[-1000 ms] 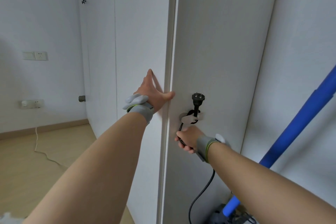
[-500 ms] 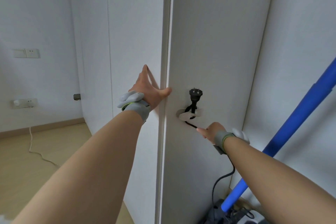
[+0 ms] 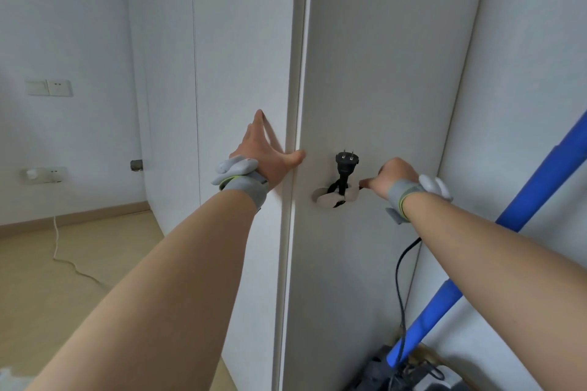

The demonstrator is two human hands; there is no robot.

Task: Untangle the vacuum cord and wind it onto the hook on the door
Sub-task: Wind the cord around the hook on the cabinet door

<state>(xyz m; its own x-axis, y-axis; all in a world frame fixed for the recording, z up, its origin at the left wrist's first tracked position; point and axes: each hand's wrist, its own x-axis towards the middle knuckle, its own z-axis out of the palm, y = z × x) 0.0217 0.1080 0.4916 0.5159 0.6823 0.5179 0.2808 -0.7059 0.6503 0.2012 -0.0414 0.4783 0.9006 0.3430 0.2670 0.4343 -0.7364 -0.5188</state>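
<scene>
A white hook (image 3: 333, 198) is stuck to the white door (image 3: 381, 73) at waist height. The black vacuum cord (image 3: 401, 289) is looped on it, and its plug (image 3: 347, 162) stands upright above the hook, prongs up. My right hand (image 3: 392, 176) is just right of the hook, fingers curled, pinching the cord where it leaves the hook. From under my right wrist the cord hangs down to the vacuum on the floor. My left hand (image 3: 270, 152) grips the door's edge, fingers spread on the far face and thumb on the near face.
A blue vacuum tube (image 3: 508, 225) leans diagonally at the right, with the dark vacuum base (image 3: 390, 368) at the bottom. A white wall stands right of the door. At left are wooden floor, a white cable (image 3: 63, 260) and wall sockets (image 3: 44, 174).
My right hand has swung with the cord from below the hook, round to its right side and up to hook height. The left hand stays on the door edge.
</scene>
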